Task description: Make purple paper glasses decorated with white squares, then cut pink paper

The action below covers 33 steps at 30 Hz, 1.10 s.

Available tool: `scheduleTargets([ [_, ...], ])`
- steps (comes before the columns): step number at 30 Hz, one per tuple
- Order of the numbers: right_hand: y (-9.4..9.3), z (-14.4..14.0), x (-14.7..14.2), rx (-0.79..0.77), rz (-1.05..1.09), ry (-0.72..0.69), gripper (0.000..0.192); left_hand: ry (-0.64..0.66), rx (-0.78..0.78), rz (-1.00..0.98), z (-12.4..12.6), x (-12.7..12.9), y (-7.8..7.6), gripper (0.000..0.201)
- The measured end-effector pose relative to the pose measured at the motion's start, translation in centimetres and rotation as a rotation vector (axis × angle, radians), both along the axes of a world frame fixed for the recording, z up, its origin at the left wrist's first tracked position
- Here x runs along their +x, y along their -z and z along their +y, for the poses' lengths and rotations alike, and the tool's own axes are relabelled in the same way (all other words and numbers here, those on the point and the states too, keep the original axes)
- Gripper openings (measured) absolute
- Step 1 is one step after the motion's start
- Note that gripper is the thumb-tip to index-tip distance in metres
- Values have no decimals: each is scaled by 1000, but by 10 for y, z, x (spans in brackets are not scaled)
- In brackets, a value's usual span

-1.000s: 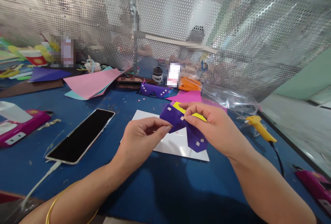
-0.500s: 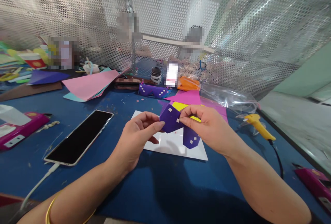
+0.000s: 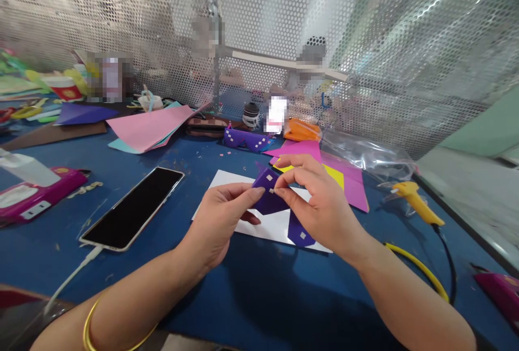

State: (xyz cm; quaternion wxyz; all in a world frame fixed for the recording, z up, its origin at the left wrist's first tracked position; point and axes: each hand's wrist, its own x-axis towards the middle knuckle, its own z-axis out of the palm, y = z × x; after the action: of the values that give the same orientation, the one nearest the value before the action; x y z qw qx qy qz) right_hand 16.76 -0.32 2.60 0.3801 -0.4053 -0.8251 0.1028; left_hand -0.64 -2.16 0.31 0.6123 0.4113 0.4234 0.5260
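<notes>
Both hands hold a purple paper cut-out (image 3: 271, 199) dotted with small white squares, just above a white sheet (image 3: 267, 224) on the blue table (image 3: 259, 297). My left hand (image 3: 221, 221) pinches its left edge between thumb and forefinger. My right hand (image 3: 320, 205) pinches its top near one white square, with the lower purple flap (image 3: 300, 232) showing under the palm. A gold bangle (image 3: 91, 326) circles my left forearm.
A black phone (image 3: 133, 207) with a white cable lies to the left. Pink and yellow paper (image 3: 348, 183), a clear plastic bag (image 3: 365, 153), a yellow glue gun (image 3: 416, 202) sit right. Finished purple paper glasses (image 3: 245, 139), pink sheets (image 3: 148, 126), magenta staplers (image 3: 36, 197) and a perforated metal screen (image 3: 365, 42) stand behind.
My right hand's fingers have shifted leftward along the top of the purple piece toward my left hand, and the piece has folded in tighter. The view has panned slightly, exposing a yellow cable.
</notes>
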Motion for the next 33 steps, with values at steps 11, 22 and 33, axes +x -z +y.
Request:
scheduleTargets([
  [11,8,5,-3,261,-68,26,9,1,-2,-13,1,-2,2,12],
  [22,8,4,-5,276,-69,53,8,4,-11,4,1,-2,0,10],
  [33,7,4,-6,306,-70,51,7,-14,-23,30,2,-2,0,12],
])
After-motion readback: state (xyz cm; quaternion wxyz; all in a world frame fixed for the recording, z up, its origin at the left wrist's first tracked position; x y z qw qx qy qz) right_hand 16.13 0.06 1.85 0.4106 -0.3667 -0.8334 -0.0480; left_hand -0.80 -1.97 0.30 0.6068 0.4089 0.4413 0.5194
